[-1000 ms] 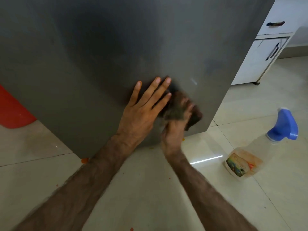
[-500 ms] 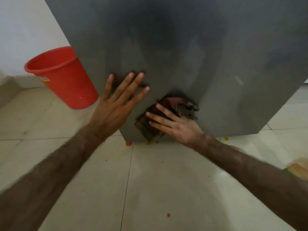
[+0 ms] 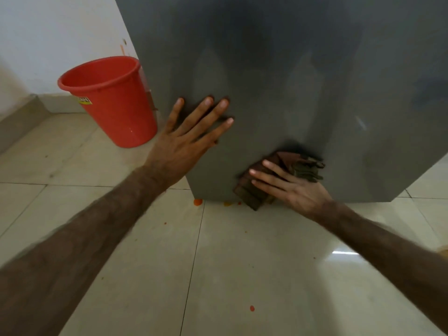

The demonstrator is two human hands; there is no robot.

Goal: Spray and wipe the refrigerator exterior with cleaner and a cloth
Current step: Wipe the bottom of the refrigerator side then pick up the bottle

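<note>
Fridge: tall grey matte-metal refrigerator panel [image 3: 291, 81], fills upper centre & right of view; bottom edge sits just above the floor. Faint smears & dim reflections on the surface.
Left hand: left hand [image 3: 186, 139] spread wide, fingers straight, palm flat vs. the panel near its left edge, holding nothing. Forearm runs in from lower left.
Right hand: right hand [image 3: 291, 187] lies flat on the cloth, fingers straight & pointing left, pressing it onto the panel; no curl round it visible.
Cloth: dark brown folded wiping cloth [image 3: 286, 173], bunched, w/ a greenish-grey part at its upper right; pinned under the right hand at the panel's lower edge, low centre. Its lower corner hangs just past the fridge's bottom edge.
Hands apart: left hand higher & to the left of the cloth, not touching it.
Bucket: red round plastic bucket [image 3: 114, 103], upright on the floor, left of the fridge, just beside its left edge; small label under the rim, text too small to read.
Floor: glossy pale beige floor tiles [image 3: 242, 275] w/ thin dark grout lines; bright glare streak at right.
Spots: small orange-red specks on tiles, one blob [image 3: 198, 202] right below the fridge edge, one [image 3: 252, 308] nearer the camera.
Wall: white wall [image 3: 48, 32] behind bucket, w/ a few orange flecks near the fridge edge.
</note>
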